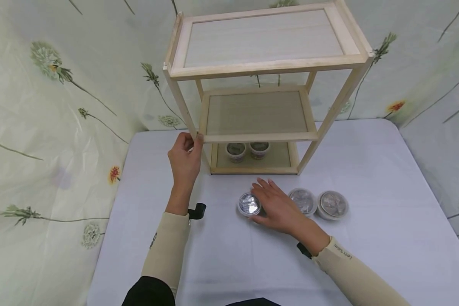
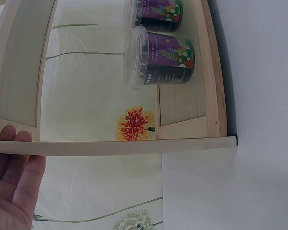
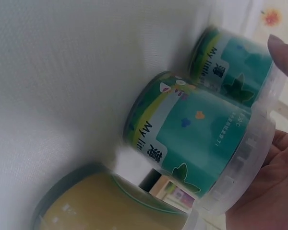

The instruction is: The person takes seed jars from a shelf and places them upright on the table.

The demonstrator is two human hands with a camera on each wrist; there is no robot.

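My left hand (image 1: pixel 186 155) pinches the left front post of a three-tier wooden shelf (image 1: pixel 267 137), by the middle tier's corner. In the left wrist view its fingers (image 2: pixel 20 165) lie across the post. On the table, my right hand (image 1: pixel 277 208) reaches over the lidded tubs, fingers spread and slightly bent beside the leftmost tub (image 1: pixel 249 204). Its thumb (image 3: pixel 284 56) is close to the far teal tub (image 3: pixel 240 69)'s lid in the right wrist view. Nearer stand another teal tub (image 3: pixel 192 134) and a yellowish tub (image 3: pixel 105 203). The other fingers are partly hidden.
Two purple-labelled tubs (image 2: pixel 170 57) stand on the bottom tier. To the right of my right hand sit two more tubs, a clear-lidded tub (image 1: pixel 303 201) and the rightmost tub (image 1: pixel 332 205). A white cloth (image 1: pixel 229 263) covers the table; flower-printed sheeting (image 1: pixel 61 140) surrounds it.
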